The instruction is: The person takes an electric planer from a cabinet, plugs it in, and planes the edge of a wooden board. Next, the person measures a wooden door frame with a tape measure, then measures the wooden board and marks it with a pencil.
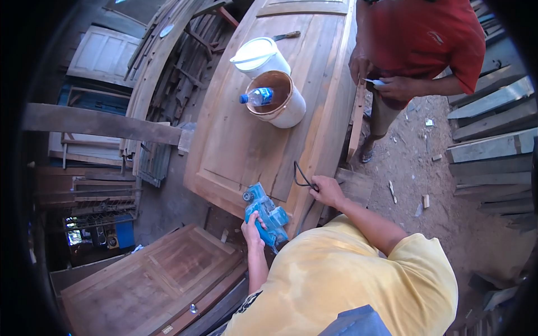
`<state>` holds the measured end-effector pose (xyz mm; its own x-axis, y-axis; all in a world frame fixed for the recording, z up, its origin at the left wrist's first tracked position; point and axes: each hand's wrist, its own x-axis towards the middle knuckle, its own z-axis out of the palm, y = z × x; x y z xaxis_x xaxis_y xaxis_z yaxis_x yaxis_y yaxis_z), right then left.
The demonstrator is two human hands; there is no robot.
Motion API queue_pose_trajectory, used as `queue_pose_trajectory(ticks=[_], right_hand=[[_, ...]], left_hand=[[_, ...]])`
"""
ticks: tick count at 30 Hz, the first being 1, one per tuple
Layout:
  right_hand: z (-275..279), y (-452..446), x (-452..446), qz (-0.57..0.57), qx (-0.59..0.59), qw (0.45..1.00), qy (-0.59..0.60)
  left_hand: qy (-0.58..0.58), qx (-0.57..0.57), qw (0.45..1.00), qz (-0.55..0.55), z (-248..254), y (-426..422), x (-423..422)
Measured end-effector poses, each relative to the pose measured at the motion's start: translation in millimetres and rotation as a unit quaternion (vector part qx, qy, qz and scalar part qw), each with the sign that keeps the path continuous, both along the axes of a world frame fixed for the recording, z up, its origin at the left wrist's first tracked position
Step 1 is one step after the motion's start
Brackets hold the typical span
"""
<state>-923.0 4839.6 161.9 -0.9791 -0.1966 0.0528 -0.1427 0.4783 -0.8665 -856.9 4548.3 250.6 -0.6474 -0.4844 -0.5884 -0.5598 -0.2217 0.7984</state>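
My left hand (254, 227) is wrapped round the handle of a blue power tool (265, 214) at the near end of a wooden door panel (224, 137). To its right, my right hand (327, 190) is closed on a dark cable (298, 175) that loops above the door's edge. Farther along the door stand a white lidded bucket (260, 57) and an open bucket (291, 112). A plastic bottle (259, 97) with a blue cap leans in the open one. A scraper (287, 35) lies behind them.
A person in a red shirt (420, 39) stands at the door's far right side, holding a small white object. Another panelled door (151, 274) lies lower left. Boards (493, 145) line the right, and a wooden beam (101, 123) crosses at left.
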Motion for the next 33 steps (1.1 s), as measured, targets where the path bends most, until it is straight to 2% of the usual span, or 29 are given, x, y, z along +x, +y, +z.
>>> queue_pose_trajectory(ticks=[5,16,22,25,28,29,31,33], right_hand=[[-6.1,-4.0,-9.0,-0.021,0.011,0.999,-0.042],[-13.1,-8.1,-12.6,-0.030,0.059,0.998,-0.008],[-13.3,-6.0,-13.7,-0.023,0.043,0.998,0.024],[0.5,-2.3,-13.0,-0.036,0.032,0.995,0.083],[38.1,14.4,-19.8,-0.069,0.041,0.986,0.145],[53.8,25.2,-24.2,-0.066,0.043,0.987,0.143],[87.3,54.8,-37.9,-0.173,0.058,0.983,0.032],[108.8,90.7,-63.5,-0.238,0.121,0.964,0.004]], left_hand=[[0.007,-0.013,1.000,0.008,-4.8,0.4,4.3],[0.008,-0.068,0.998,0.004,-18.7,-1.1,5.8],[-0.002,-0.095,0.995,0.009,-13.7,5.9,2.2],[0.008,-0.116,0.993,0.000,-15.6,7.0,3.8],[0.011,-0.121,0.993,-0.002,-15.1,5.7,3.8],[0.009,-0.116,0.993,-0.002,-14.8,5.5,3.9],[0.005,-0.116,0.993,0.002,-13.7,6.3,2.9],[0.004,-0.122,0.992,-0.002,-14.8,5.7,3.5]])
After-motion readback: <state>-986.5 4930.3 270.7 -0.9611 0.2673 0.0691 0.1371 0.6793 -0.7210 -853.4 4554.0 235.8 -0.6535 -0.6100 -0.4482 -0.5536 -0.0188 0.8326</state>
